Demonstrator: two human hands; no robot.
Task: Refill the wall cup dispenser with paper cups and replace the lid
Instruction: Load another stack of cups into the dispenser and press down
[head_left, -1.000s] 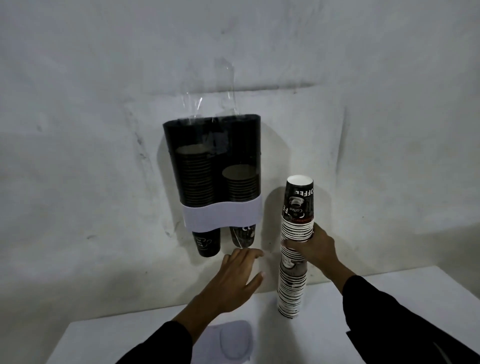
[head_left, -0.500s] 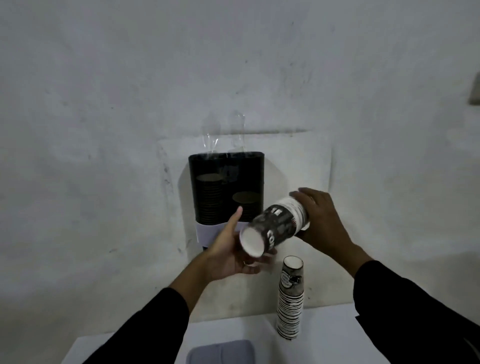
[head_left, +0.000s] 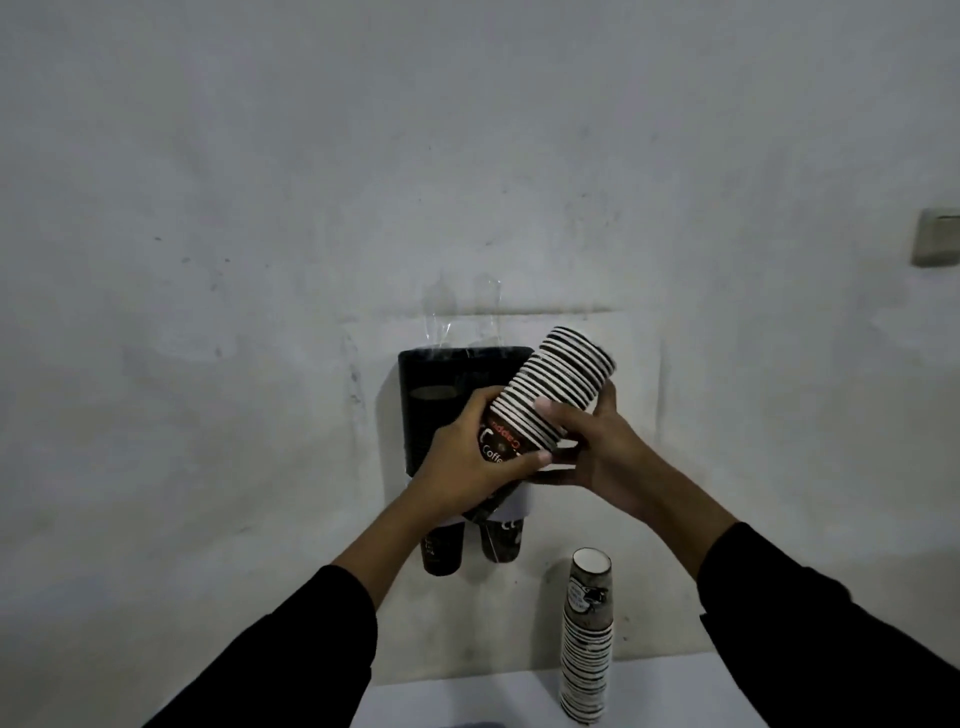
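Both hands, left (head_left: 467, 457) and right (head_left: 597, 447), clasp a tilted, black-and-white striped stack of nested cups (head_left: 550, 395) before the dispenser (head_left: 426, 374).

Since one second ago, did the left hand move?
Yes. The left hand rose from below the wall dispenser to in front of it, and now grips the tilted cup stack.

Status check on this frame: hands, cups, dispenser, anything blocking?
Left hand and right hand both grip tilted cup stack. Dispenser top open, lid off. Spare stack on table, clear of path.
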